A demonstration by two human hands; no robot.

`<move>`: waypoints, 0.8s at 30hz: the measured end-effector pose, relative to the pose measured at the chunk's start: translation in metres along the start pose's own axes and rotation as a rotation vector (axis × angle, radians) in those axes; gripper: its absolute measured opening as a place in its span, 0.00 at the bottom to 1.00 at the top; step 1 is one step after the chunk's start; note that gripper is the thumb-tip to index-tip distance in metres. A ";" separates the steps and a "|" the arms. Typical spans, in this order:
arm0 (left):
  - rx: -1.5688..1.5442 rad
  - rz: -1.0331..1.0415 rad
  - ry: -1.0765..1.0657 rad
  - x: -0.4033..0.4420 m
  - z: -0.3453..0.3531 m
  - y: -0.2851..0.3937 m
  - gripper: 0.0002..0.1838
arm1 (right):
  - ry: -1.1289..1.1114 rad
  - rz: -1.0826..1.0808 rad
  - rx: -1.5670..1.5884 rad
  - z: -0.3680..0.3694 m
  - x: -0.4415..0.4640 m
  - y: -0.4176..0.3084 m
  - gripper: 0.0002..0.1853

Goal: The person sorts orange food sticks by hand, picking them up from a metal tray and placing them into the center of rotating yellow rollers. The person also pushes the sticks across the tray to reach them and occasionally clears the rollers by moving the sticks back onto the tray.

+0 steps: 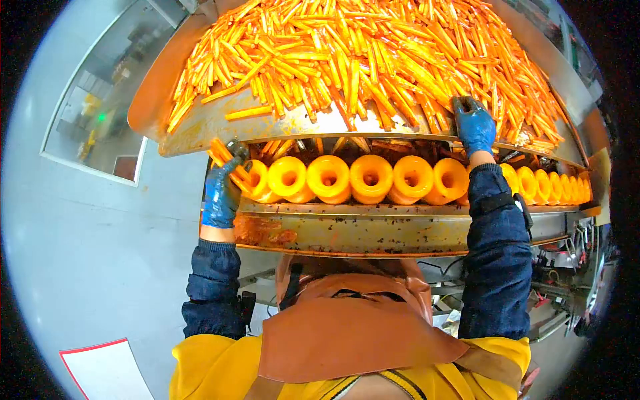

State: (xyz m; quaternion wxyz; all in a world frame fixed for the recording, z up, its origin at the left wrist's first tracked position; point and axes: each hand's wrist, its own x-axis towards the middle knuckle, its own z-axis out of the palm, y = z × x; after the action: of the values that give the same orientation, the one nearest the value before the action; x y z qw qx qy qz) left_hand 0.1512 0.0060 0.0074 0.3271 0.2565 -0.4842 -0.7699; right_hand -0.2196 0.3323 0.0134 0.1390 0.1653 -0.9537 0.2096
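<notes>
My left hand [223,190], in a wet blue glove, is closed around a few orange sticks [223,157]. It holds them at the mouth of the leftmost yellow ring-shaped cup [259,179]. My right hand [475,127], also gloved in blue, is at the front lip of the metal tray [247,127], against the heap of glossy orange sticks [373,60]. Its fingers look curled together with darkened tips; whatever they grip, if anything, is hidden. Some sticks in the left hand stick out above and below the fingers.
A row of yellow cups [372,179] with round holes runs below the tray. In front is a metal trough [373,230] spotted with dark bits and orange residue. A grey wall with a window [100,100] stands on the left. Machinery parts [560,287] are at the lower right.
</notes>
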 end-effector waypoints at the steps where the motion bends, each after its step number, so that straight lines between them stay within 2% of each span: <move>1: 0.001 0.000 -0.003 -0.002 -0.004 -0.001 0.20 | 0.002 0.003 0.000 0.001 0.002 0.001 0.22; 3: 0.151 0.053 -0.050 -0.003 -0.011 -0.004 0.21 | -0.012 -0.039 -0.045 0.002 0.003 0.003 0.22; 5: 0.057 0.103 -0.001 -0.001 -0.011 -0.005 0.20 | -0.018 -0.017 -0.045 0.000 0.001 0.001 0.22; 8: -0.041 0.410 0.207 0.011 -0.018 0.003 0.15 | -0.023 -0.008 -0.010 -0.001 0.000 -0.001 0.22; 9: -0.041 0.410 0.210 0.017 -0.024 0.004 0.15 | -0.022 -0.009 0.021 -0.002 0.000 0.000 0.22; 11: 0.169 0.410 0.266 0.033 -0.048 -0.003 0.15 | -0.012 -0.016 0.005 -0.001 0.000 0.000 0.22; 13: 0.129 0.378 0.205 0.035 -0.043 -0.002 0.17 | 0.009 -0.016 -0.007 0.000 0.002 0.000 0.22; 15: 0.270 0.231 0.285 0.024 -0.031 -0.002 0.19 | 0.011 -0.026 0.021 0.000 0.001 0.001 0.21; 16: 0.364 0.409 0.315 0.028 -0.024 -0.005 0.18 | -0.010 -0.004 0.030 -0.002 0.000 -0.001 0.21; 17: 0.362 0.410 0.311 0.035 -0.023 -0.002 0.18 | -0.006 -0.002 0.030 -0.001 0.000 0.000 0.21; 19: 1.101 0.771 0.107 0.054 -0.013 0.014 0.17 | 0.011 -0.009 0.019 0.001 0.001 0.001 0.22; 20: 1.355 0.705 0.023 0.069 -0.003 0.024 0.17 | 0.013 0.002 0.007 0.001 0.001 0.000 0.22; 21: 1.351 0.704 0.023 0.091 -0.001 0.026 0.17 | 0.015 0.001 0.003 0.000 0.001 -0.002 0.22; 23: 1.781 0.881 -0.334 0.133 -0.001 0.029 0.17 | -0.026 0.015 0.017 -0.001 0.002 -0.001 0.22; 24: 1.776 0.886 -0.334 0.143 0.009 0.032 0.17 | 0.011 0.013 0.002 0.004 0.002 0.002 0.21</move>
State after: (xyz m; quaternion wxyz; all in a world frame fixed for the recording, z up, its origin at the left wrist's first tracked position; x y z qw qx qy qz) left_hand 0.0593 -0.1068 0.0288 0.2025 0.0932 -0.9742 0.0347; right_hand -0.2230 0.3320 0.0101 0.1427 0.1581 -0.9537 0.2123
